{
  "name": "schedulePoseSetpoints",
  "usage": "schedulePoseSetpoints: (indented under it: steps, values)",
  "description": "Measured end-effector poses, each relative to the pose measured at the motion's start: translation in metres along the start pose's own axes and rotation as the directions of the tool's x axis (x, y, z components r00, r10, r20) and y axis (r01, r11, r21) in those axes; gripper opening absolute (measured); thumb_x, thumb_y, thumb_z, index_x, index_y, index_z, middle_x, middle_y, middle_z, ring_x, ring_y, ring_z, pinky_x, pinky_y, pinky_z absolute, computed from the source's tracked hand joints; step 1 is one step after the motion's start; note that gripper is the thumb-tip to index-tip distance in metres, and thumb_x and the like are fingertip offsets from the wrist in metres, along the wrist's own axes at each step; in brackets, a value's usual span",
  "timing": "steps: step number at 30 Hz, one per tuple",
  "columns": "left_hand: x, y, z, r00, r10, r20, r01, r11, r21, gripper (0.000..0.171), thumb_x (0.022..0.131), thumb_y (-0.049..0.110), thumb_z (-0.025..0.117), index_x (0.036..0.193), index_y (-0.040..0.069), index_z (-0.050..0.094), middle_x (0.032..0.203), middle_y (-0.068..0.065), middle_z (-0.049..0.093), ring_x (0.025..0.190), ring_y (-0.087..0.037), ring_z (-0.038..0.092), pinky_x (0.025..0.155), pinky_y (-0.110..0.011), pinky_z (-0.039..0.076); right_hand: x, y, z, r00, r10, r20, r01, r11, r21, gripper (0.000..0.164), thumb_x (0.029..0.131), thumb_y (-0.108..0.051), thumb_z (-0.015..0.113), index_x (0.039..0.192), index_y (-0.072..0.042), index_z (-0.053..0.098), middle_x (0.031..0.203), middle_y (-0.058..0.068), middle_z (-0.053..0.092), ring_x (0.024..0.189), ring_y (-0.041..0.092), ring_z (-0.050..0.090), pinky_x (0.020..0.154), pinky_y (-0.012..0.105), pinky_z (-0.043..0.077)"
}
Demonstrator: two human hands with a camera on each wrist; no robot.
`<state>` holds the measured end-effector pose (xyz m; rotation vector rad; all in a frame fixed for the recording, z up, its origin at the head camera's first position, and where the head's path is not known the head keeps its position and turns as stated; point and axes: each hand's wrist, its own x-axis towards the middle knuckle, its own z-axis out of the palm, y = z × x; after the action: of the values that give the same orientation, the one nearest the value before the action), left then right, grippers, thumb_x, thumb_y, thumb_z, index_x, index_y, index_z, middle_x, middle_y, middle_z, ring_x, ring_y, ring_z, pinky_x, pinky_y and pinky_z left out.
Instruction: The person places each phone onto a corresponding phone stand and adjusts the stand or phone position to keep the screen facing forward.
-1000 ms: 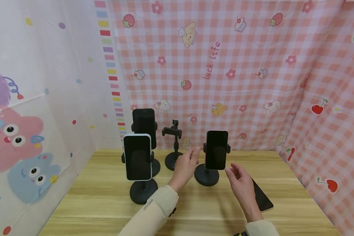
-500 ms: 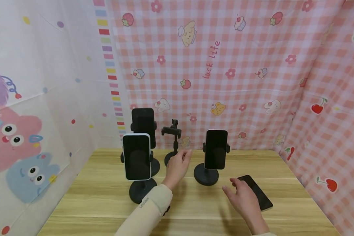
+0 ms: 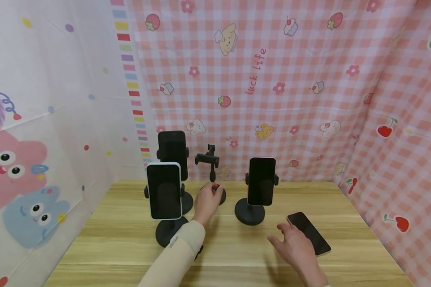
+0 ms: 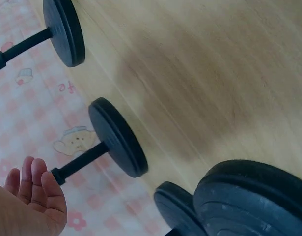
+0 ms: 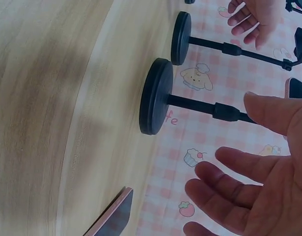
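Observation:
My left hand [image 3: 206,202] is in front of the black phone stand [image 3: 207,159] with no phone in its clamp. In the left wrist view its loosely bent fingers [image 4: 37,184] are near that stand's pole [image 4: 84,161]; they hold nothing. My right hand [image 3: 295,248] hovers at the near left side of a dark phone [image 3: 310,234] lying on the table. The right wrist view shows its fingers [image 5: 229,189] spread, apart from the lying phone [image 5: 114,216]. Between the hands, a stand [image 3: 249,212] holds an upright phone [image 3: 261,181].
Two more stands are at the left: the front one holds a white-edged phone [image 3: 164,191], the rear one a black phone [image 3: 173,149], partly hidden behind it. Patterned cloths [image 3: 294,52] hang behind and beside the wooden table [image 3: 237,259].
My left hand has moved left, away from the phone-bearing stand to the stand without a phone. My right hand has dropped back from that upright phone towards the lying one.

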<state>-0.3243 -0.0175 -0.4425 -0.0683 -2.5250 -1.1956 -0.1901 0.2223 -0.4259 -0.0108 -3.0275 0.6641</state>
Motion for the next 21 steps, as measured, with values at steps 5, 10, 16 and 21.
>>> schedulePoseSetpoints:
  steps: [5, 10, 16, 21]
  values:
    - [0.006, -0.007, 0.005, 0.998, -0.043, -0.049, 0.042, 0.999, -0.020, 0.037, 0.093, 0.038, 0.057, 0.109, 0.005, 0.064, 0.087, -0.011, 0.066, 0.076, -0.025, 0.059, 0.069, -0.044, 0.050, -0.003, 0.000, 0.001, 1.000, 0.009, 0.030, -0.008, 0.999, -0.053, 0.058, 0.083, -0.049, 0.065, 0.115, -0.001, 0.065, 0.117, 0.022, 0.065, 0.101, 0.041, 0.058, 0.078, 0.059, 0.048]
    - [0.015, -0.012, 0.008, 0.995, -0.073, -0.072, 0.073, 0.997, -0.012, 0.039, 0.093, 0.036, 0.056, 0.113, 0.004, 0.063, 0.095, -0.014, 0.066, 0.084, -0.030, 0.060, 0.075, -0.049, 0.050, -0.004, 0.000, 0.005, 0.999, 0.008, 0.032, -0.005, 0.997, -0.081, 0.057, 0.081, -0.050, 0.066, 0.112, -0.002, 0.066, 0.111, 0.019, 0.067, 0.098, 0.038, 0.059, 0.076, 0.058, 0.048]
    - [0.025, -0.011, 0.012, 0.991, -0.105, -0.083, 0.108, 0.994, 0.033, 0.042, 0.092, 0.037, 0.056, 0.117, 0.004, 0.061, 0.105, -0.015, 0.064, 0.094, -0.032, 0.060, 0.080, -0.051, 0.050, -0.007, 0.001, 0.008, 0.999, -0.006, 0.035, 0.009, 0.995, -0.101, 0.058, 0.081, -0.051, 0.066, 0.111, -0.002, 0.067, 0.106, 0.019, 0.066, 0.097, 0.037, 0.059, 0.074, 0.058, 0.049]
    - [0.033, -0.009, 0.014, 0.993, -0.088, -0.082, 0.092, 0.995, 0.041, 0.042, 0.093, 0.036, 0.055, 0.113, -0.001, 0.060, 0.108, -0.019, 0.062, 0.095, -0.035, 0.059, 0.080, -0.053, 0.050, -0.008, 0.003, 0.010, 0.999, -0.008, 0.031, 0.012, 0.993, -0.116, 0.057, 0.080, -0.050, 0.067, 0.109, -0.001, 0.067, 0.105, 0.020, 0.066, 0.098, 0.037, 0.059, 0.075, 0.058, 0.050]
